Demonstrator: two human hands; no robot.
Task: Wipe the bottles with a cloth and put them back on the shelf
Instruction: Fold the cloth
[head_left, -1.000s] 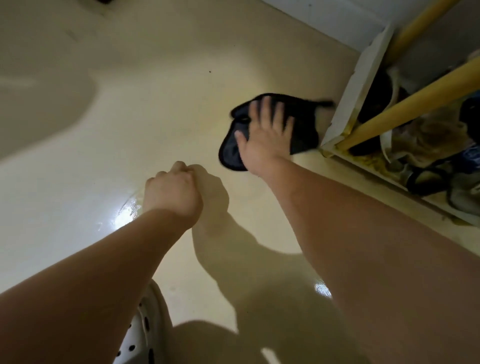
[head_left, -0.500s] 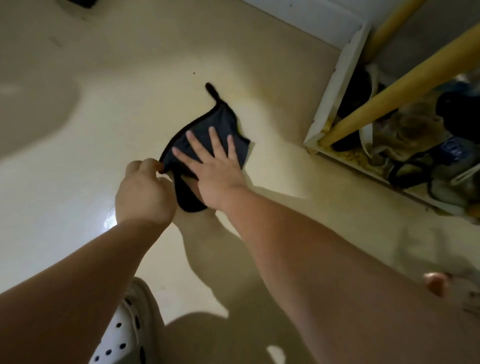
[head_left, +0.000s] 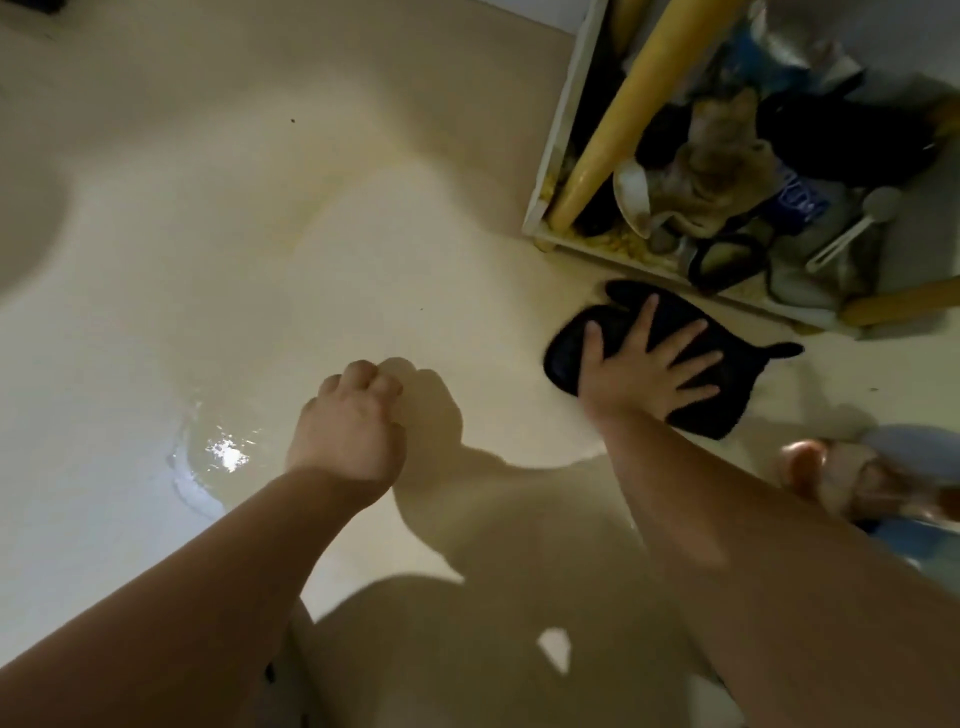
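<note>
The dark cloth (head_left: 649, 358) was pressed flat to the floor (head_left: 260, 234) under the right hand (head_left: 641, 371), whose fingers were spread wide and released, not gripping. The left hand (head_left: 350, 423) was clenched into an empty fist just above the floor, well apart from the cloth. No bottle was being wiped, and none was held. By the look of it, the floor was being mopped, so the task's main work seemed not yet begun or paused. A wet patch (head_left: 218, 457) glistened on the floor near the left hand.

The cloth lay just beside the front edge of the shelf (head_left: 558, 156), near its lower corner. The shelf was crowded with blurred clutter behind a yellow post (head_left: 634, 104); whether bottles stood among it could not be told. A blurred, bottle-like object (head_left: 852, 478) lay on the floor near the right forearm. The clutter was judged likely to hinder returning bottles.
</note>
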